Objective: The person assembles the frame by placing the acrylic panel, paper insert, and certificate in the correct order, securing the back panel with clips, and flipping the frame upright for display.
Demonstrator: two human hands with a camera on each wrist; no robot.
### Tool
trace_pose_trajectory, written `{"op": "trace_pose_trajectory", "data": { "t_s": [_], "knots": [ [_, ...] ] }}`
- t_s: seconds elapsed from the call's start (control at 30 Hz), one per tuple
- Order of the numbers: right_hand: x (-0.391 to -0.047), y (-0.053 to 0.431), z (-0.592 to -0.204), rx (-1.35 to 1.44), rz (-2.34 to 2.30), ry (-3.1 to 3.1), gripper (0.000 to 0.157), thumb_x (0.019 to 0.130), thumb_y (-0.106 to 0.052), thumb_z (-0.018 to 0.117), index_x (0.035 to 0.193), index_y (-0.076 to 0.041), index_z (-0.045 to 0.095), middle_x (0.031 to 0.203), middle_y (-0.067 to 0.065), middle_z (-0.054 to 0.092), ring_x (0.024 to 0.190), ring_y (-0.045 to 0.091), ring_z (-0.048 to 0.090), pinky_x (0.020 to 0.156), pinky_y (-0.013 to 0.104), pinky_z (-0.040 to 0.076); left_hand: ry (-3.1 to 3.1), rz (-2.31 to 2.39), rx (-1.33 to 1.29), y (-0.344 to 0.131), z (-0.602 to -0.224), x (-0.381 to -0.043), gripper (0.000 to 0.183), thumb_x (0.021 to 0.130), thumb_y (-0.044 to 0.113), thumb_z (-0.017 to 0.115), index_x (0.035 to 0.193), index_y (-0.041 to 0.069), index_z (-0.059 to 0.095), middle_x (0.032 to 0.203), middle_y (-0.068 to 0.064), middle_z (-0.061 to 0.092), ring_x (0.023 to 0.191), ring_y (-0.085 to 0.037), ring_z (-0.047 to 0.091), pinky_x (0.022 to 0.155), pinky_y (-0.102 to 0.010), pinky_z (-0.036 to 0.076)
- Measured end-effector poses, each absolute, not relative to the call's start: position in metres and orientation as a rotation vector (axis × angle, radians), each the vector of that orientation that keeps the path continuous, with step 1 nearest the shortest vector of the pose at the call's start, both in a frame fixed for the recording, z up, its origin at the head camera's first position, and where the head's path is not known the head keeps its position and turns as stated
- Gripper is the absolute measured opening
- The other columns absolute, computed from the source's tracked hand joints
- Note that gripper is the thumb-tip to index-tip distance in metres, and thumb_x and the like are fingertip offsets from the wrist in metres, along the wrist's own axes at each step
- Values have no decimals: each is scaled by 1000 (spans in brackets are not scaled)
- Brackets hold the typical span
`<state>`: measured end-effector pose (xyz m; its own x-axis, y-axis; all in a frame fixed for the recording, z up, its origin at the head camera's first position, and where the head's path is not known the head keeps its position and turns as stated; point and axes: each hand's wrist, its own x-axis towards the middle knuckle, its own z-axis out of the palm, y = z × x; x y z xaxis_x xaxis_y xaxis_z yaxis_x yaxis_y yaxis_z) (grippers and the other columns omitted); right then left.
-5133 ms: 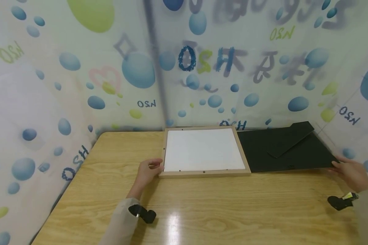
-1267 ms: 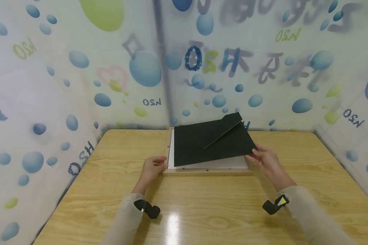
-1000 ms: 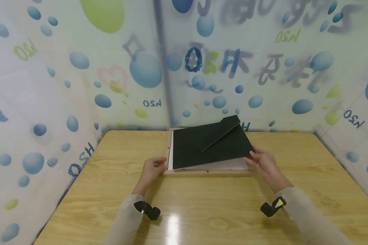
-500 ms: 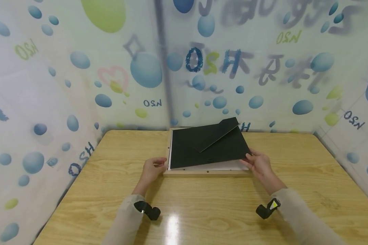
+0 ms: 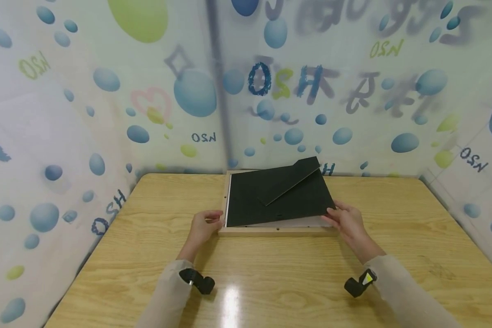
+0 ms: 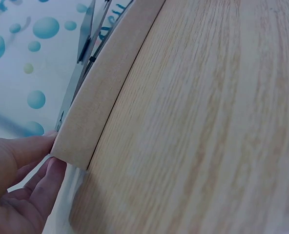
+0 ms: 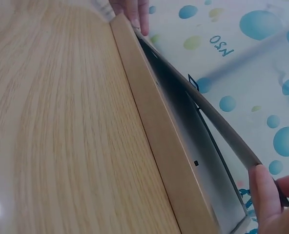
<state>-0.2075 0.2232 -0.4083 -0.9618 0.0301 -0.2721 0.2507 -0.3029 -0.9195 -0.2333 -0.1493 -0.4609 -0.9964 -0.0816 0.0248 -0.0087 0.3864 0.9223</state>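
Note:
A light wooden picture frame (image 5: pixel 276 232) lies face down near the table's back edge, a white sheet (image 5: pixel 295 222) inside it. Over it tilts a black backing board (image 5: pixel 246 196) with a stand flap (image 5: pixel 293 182). Its left edge sits low, just inside the frame's left rail, while its right end is raised. My right hand (image 5: pixel 350 225) pinches the board's near right corner between thumb and fingers. In the right wrist view a wedge-shaped gap shows under the board (image 7: pixel 222 122). My left hand (image 5: pixel 202 228) holds the frame's near left corner, thumb above and fingers below in the left wrist view.
The wood-grain table (image 5: pixel 270 282) reaches toward me and to both sides. Behind it hangs a wall sheet (image 5: pixel 147 68) with printed bubbles and letters. Small metal tabs (image 5: pixel 277 229) stand along the frame's inner edge. Black camera mounts (image 5: pixel 197 281) sit on both wrists.
My right hand has brought the board from the frame's right side to over the frame, then lower and slightly left. My left hand has stayed at the frame's corner.

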Motion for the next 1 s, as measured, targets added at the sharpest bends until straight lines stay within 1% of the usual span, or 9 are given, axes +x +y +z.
{"op": "trace_pose_trajectory", "data": {
  "t_s": [0.2,0.43,0.5,0.57,0.63,0.67,0.73,0.77,1.0],
  "knots": [
    [-207,226,-412,331,-2377,1805,57,94,4,41,143,4,13,146,24,17,86,4,61,82,23,47,-2566,-1705,93,-149,-460,-234,25,77,-5,69,102,-4,67,96,-16,63,87,-23,60,67,-22,48],
    [-212,228,-419,279,-2303,1890,56,93,5,43,140,12,14,140,34,20,79,8,64,77,23,49,-2579,-1695,96,-149,-461,-234,25,77,-4,69,102,-4,67,97,-15,64,87,-23,60,67,-23,49],
    [-213,229,-421,259,-2263,1943,55,93,5,44,139,13,15,137,36,25,77,10,65,75,24,50,-2577,-1699,98,-149,-461,-235,26,77,-3,70,103,-4,67,97,-15,64,87,-23,60,66,-23,48],
    [-214,231,-421,253,-2197,2015,56,93,2,46,139,13,17,126,36,40,75,11,65,74,25,50,-2577,-1702,101,-149,-461,-235,26,77,-2,70,103,-3,67,97,-14,64,87,-22,59,66,-22,48],
    [-216,233,-422,242,-2105,2109,57,92,0,49,139,13,19,108,29,56,72,12,65,71,26,52,-2577,-1703,103,-149,-461,-235,25,77,-2,70,103,-3,67,97,-14,64,87,-22,59,66,-22,48],
    [-218,235,-422,237,-2047,2164,58,92,-2,51,138,13,20,98,23,61,69,12,65,69,27,52,-2579,-1699,99,-149,-461,-234,25,77,-2,70,103,-4,67,96,-15,64,87,-23,60,66,-23,48],
    [-222,238,-423,217,-1916,2282,59,91,-5,55,137,13,23,81,9,64,65,12,64,65,28,53,-2579,-1697,100,-148,-459,-234,25,77,-2,70,102,-4,67,96,-15,64,87,-23,60,67,-23,48],
    [-224,240,-424,202,-1855,2337,59,90,-7,57,136,14,26,75,6,64,62,12,63,63,28,53,-2579,-1697,99,-148,-459,-233,25,77,-2,69,102,-4,67,97,-16,63,87,-23,60,67,-23,49],
    [-234,248,-422,73,-1503,2577,60,85,-17,66,128,14,38,64,3,59,54,13,57,55,27,52,-2588,-1681,97,-148,-458,-233,25,77,-2,70,102,-4,66,97,-16,63,87,-23,60,66,-21,48]
  ]
}}
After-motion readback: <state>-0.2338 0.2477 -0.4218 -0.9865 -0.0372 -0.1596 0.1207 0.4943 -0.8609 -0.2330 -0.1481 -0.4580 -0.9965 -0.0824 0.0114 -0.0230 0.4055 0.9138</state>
